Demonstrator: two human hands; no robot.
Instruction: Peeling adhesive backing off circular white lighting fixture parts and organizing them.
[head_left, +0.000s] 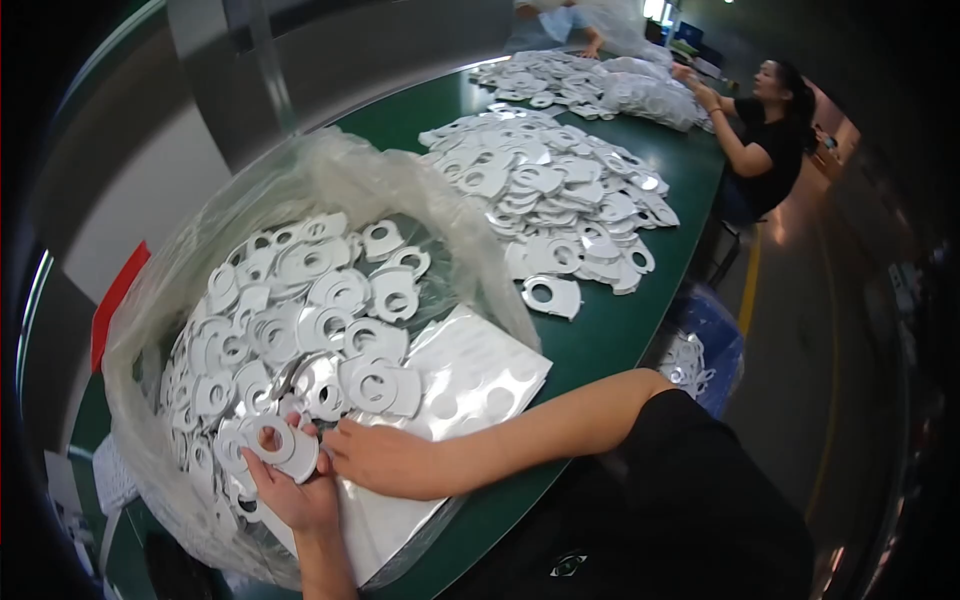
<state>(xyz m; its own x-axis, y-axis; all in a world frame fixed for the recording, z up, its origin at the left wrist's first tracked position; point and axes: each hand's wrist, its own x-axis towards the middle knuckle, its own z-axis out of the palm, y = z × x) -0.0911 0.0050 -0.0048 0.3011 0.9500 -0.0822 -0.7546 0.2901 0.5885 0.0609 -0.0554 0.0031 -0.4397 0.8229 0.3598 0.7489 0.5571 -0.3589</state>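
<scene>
My left hand (295, 493) grips a flat white plastic piece with a round hole (298, 455), thumb and fingers around its lower edges. Close against it, my right hand (385, 460) has its fingers curled near the piece's right edge. Whatever those fingertips hold, if anything, is hidden. Both hands are over the near side of a large open clear plastic bag (335, 150). Many similar white pieces (305, 265) lie heaped inside the bag. Beneath my right forearm lies a white sheet with round marks (495, 365).
A second heap of white pieces (560, 185) covers the green table (625, 325) beyond the bag. Farther back are more pieces and a filled clear bag (645, 95), with a co-worker (775, 140) at the right edge. A blue bin (722, 350) holding white rings stands beside the table.
</scene>
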